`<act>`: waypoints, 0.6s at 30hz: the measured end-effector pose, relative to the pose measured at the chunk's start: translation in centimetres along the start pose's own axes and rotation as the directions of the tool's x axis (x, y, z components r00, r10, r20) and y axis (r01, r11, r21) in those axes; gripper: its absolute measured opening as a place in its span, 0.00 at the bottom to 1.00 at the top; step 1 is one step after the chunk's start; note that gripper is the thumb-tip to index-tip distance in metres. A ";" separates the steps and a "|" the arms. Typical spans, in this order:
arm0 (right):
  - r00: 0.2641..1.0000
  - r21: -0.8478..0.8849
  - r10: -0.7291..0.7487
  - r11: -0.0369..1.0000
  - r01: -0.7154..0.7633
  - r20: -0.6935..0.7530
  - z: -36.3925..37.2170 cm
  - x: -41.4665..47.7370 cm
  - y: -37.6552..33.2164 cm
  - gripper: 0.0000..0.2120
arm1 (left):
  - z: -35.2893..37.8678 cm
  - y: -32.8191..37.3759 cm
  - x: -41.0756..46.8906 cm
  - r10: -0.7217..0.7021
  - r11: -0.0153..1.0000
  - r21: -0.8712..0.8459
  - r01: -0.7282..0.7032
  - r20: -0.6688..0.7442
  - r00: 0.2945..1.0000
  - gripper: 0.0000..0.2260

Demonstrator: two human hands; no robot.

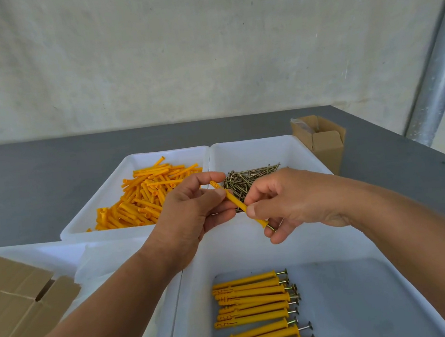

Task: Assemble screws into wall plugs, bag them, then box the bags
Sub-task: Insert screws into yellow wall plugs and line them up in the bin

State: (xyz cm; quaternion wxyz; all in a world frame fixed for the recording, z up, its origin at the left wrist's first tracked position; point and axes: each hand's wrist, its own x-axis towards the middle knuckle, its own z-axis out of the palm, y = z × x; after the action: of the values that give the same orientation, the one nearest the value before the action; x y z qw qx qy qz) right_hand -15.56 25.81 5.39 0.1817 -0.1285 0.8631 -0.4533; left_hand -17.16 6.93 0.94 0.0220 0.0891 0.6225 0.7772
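Above the near white tray [226, 252], in the head view, we hold one orange wall plug [233, 197] between both hands. Our left hand [190, 214] pinches its far part, with the forefinger stretched over the tip and the thumb pressed against the shaft. Our right hand [290, 202] pinches its near part between thumb and forefinger, the other fingers curled beneath. The plug's long axis runs on a diagonal: the plain tip points away and to the left, and the collared end points toward us and to the right. A screw [271, 228] sits in that collared end, its head just showing by the right hand's curled fingers.

Below the hands, finished plugs with screws [255, 304] lie in rows in the near tray, heads to the right. Behind the hands, a tray of loose plugs [136, 158] is on the left and a tray of loose screws [254, 143] on the right, side by side on a grey table [21, 179]. A small open cardboard box [321, 142] stands just right of the screw tray. A larger cardboard box [13, 300] sits at our left, beside clear plastic bags [106, 258].
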 end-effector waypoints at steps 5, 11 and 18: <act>1.000 -0.041 0.019 0.999 -0.019 0.005 -0.3 0.1 0.2 0.03 | 0.1 0.1 0.0 -0.028 0.999 -0.045 0.027 -0.029 0.999 0.08; 0.969 -0.287 0.133 0.955 -0.069 0.209 0.4 -0.5 0.1 0.02 | 0.1 0.4 0.3 -0.060 0.982 -0.185 0.046 -0.070 0.996 0.05; 0.975 -0.794 0.135 0.605 0.061 0.178 3.2 -0.1 0.2 0.08 | 0.1 0.3 0.3 -0.066 0.984 -0.168 0.053 -0.069 0.995 0.05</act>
State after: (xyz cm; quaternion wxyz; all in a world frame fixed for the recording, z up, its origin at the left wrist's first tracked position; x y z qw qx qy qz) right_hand -14.14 23.60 3.57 0.2094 -0.2269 0.9511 -0.0016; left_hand -17.43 7.01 1.29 0.0293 0.0393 0.5586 0.8280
